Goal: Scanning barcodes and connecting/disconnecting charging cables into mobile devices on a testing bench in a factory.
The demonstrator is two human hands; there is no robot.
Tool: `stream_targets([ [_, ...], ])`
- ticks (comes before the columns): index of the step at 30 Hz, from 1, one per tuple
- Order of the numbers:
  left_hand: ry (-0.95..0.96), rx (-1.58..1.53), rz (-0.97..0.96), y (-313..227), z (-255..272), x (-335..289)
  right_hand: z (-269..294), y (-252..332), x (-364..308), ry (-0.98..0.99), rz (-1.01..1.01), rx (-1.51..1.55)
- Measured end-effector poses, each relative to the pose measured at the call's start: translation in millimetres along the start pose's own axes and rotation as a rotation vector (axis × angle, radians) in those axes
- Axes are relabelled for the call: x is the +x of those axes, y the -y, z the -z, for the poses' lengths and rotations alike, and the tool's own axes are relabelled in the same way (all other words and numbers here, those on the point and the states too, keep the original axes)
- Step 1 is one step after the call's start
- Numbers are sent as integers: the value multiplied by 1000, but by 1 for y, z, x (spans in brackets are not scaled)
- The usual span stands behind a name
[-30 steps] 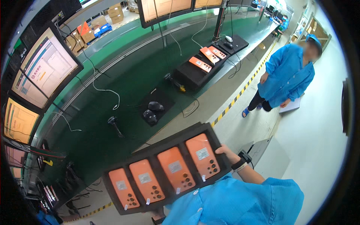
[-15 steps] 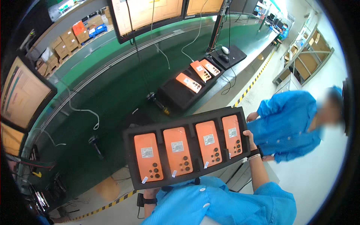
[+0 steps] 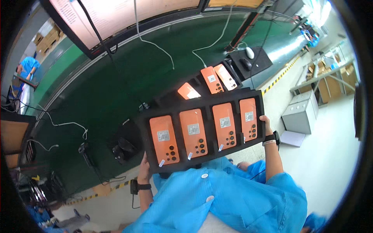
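Both of my hands hold a black foam tray [image 3: 210, 130] in front of my body, tilted a little. In its slots lie several orange phones, back side up, such as the leftmost phone [image 3: 163, 145] and the rightmost phone [image 3: 248, 126]. Each phone has a pale label, dark round camera lenses and a small white tab at its lower edge. My left hand [image 3: 144, 169] grips the tray's left edge near the lower corner, its fingers partly hidden. On the right edge my right hand [image 3: 266, 124] is closed, thumb in sight, the other fingers under the tray.
Beyond the tray, a second black tray with orange phones [image 3: 211, 79] lies on the green bench [image 3: 116, 77]. A mouse [image 3: 246, 63] rests on a black pad. A handheld scanner [image 3: 86, 154], loose cables and monitors [image 3: 128, 19] stand around. Grey cabinets [image 3: 301, 112] are at right.
Relative to the bench, the tray has moved forward and now overlaps the second tray's near side. The person in blue at right has mostly left view. My view has shifted too.
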State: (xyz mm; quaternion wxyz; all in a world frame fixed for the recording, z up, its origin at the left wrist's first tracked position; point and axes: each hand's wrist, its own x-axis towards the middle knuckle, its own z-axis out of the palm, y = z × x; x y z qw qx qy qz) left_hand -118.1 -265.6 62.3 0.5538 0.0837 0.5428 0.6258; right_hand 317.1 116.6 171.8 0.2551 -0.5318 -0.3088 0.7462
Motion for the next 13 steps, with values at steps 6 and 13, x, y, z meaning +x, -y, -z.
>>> stream_targets([
  [6,-85,-145,-13,4,-74,27,20,64,121,85,-121,-138],
  [13,-401,351,72,29,-135,13,37,77,230,365,-145,-238],
])
